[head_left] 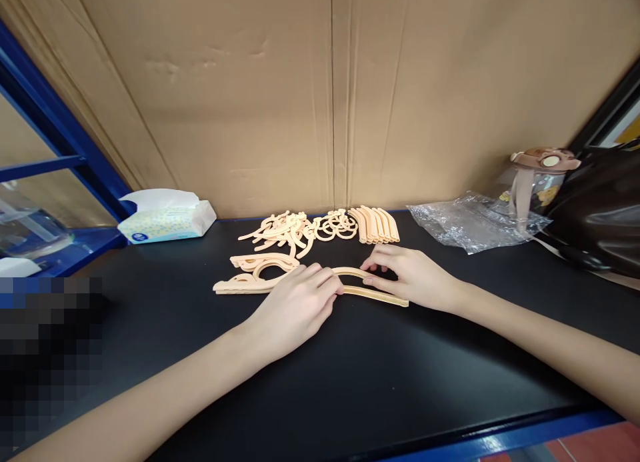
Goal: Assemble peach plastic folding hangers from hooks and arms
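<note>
My left hand is closed over the middle of a pair of peach plastic pieces that look like folding-hanger arms; its fingers hide where they meet. To its right a long curved hanger arm lies with its hollow side showing. Above that, a second curved piece runs to my right hand, whose thumb and fingers are closed at its right end. Left of my left hand lie an arm-like piece, a shaped arm and a curved hook.
Behind lie a loose heap of peach pieces, ring-like hooks and a neat row of curved arms. A tissue pack stands left. Crumpled clear plastic, a strapped bottle and a dark bag are right.
</note>
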The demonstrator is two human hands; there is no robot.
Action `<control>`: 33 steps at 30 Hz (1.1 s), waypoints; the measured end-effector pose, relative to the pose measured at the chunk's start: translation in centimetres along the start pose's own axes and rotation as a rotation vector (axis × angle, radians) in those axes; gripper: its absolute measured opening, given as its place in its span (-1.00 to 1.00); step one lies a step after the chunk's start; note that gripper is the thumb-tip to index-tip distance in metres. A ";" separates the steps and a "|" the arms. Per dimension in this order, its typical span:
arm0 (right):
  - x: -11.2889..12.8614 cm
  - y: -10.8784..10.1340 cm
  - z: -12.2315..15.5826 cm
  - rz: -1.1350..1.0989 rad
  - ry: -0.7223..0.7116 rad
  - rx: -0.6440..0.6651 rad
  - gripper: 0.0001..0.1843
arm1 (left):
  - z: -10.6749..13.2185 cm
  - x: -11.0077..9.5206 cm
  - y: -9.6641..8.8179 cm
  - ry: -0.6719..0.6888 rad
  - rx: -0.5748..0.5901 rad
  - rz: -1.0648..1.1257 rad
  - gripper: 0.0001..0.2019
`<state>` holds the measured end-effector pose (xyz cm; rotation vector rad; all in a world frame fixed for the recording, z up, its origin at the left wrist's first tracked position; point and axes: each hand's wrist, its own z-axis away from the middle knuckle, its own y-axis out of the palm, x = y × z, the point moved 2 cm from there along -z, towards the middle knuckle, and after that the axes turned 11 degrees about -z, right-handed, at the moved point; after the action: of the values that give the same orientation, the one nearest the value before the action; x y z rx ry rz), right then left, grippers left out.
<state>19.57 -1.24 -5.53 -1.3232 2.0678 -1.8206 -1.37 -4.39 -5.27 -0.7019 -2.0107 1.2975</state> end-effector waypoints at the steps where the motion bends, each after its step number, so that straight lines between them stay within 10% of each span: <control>1: 0.1 0.0 0.0 -0.007 0.000 0.008 -0.77 | 0.0 0.0 0.0 0.003 -0.008 0.017 -0.83; 13: 1.1 -0.1 0.3 -0.127 -0.075 0.169 -0.68 | 0.1 -0.1 -0.1 -0.058 -0.050 0.055 -0.86; 22: 1.9 0.3 0.5 -0.300 -0.155 0.246 -0.71 | 0.0 -0.5 -0.9 -0.030 0.164 0.272 -0.88; 33: -1.2 -1.8 -2.1 0.056 -0.001 -0.063 -0.82 | 0.3 -0.5 -1.1 -0.109 0.286 0.480 -0.90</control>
<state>20.10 1.24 -3.96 -1.2670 2.1556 -1.7456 -1.37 -5.36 -4.52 -1.0307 -1.7406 1.8904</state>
